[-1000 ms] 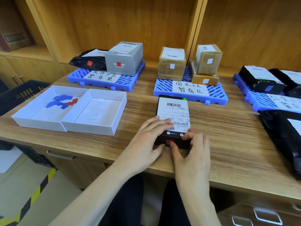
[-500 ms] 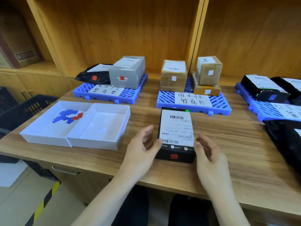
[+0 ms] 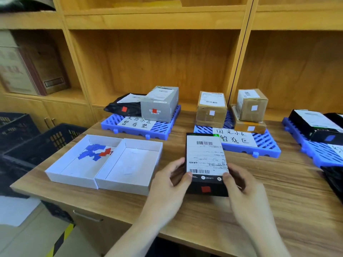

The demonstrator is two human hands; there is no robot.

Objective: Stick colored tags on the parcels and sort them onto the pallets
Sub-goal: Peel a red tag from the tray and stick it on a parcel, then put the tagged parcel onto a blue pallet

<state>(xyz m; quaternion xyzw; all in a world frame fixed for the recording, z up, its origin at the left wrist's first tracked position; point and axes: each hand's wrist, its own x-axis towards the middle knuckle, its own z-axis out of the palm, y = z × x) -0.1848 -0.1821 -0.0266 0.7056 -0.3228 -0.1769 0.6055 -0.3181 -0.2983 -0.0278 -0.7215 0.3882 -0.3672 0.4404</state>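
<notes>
A flat black parcel (image 3: 205,160) with a white shipping label lies on the wooden table, a red tag (image 3: 206,189) stuck on its near side. My left hand (image 3: 167,184) grips its left edge, thumb on top. My right hand (image 3: 243,186) grips its right edge the same way. Three blue pallets stand behind: the left pallet (image 3: 163,127) holds a grey box and a black bag with red tags, the middle pallet (image 3: 267,145) holds brown boxes with white tags, and the right pallet (image 3: 313,153) holds a black box with a blue tag.
Two white open trays sit to the left: one tray (image 3: 61,164) with blue and red tags (image 3: 94,153), the other tray (image 3: 130,184) with white tags. A black bag (image 3: 334,179) lies at the right edge. A black crate (image 3: 37,145) stands left of the table. Wooden shelves rise behind.
Both hands left the near end of the parcel, opened at its sides, and now grip its left and right edges. The view has tilted upward.
</notes>
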